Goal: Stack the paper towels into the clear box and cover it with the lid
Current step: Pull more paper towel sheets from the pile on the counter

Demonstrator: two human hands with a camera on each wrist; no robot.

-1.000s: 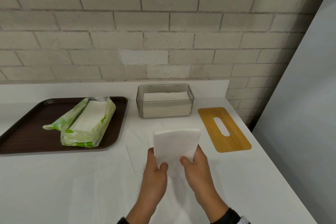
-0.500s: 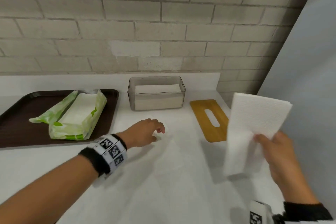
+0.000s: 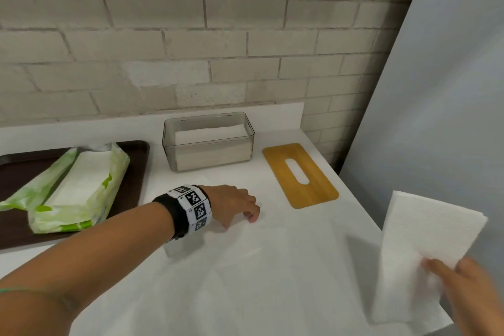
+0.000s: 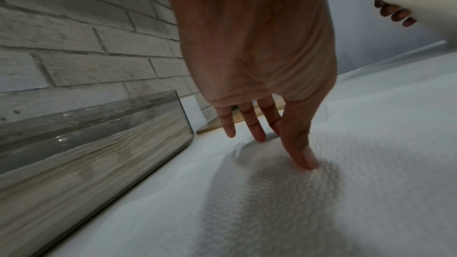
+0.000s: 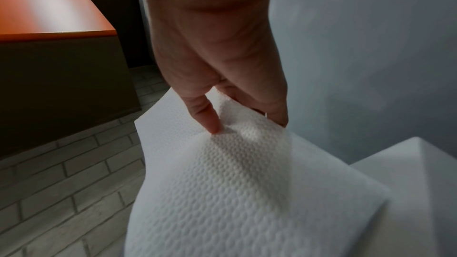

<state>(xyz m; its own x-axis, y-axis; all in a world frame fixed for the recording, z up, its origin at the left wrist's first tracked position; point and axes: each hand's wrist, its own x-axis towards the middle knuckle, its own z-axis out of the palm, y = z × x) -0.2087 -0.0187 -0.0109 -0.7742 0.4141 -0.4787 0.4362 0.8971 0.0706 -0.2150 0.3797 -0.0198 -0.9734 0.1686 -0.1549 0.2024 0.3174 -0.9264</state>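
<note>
From where I sit, the move ahead turns on one line: the clear box [image 3: 208, 142] stands at the back of the counter [image 3: 272, 281] against the brick wall [image 3: 191, 35], its long axis running left to right, already partly filled with a stack of white towels. My left hand [image 3: 231, 206] is much the nearer of the two, just in front of the box and a little to its right. My right hand [image 3: 463, 289] is well off at the counter's right edge, with the wooden lid [image 3: 300, 176] lying flat between it and the box (slot pointing roughly away from me).

The right hand pinches a folded paper towel [image 3: 425, 248] by its lower end, thumb on the near face and fingers behind, so the sheet stands up tilted. The left hand has its fingers straight and pointing down, gripping nothing, the thumb tip pressing a loose towel [image 4: 346, 163] spread on the counter.

The head view barely shows that flat towel, white on white; the left wrist view makes its embossed texture and the thumb contact plain, and shows the layered towels through the box wall. The right wrist view confirms the pinch, but the box is not in it. I judge the held towel will have to travel left and back to reach the box.
</note>
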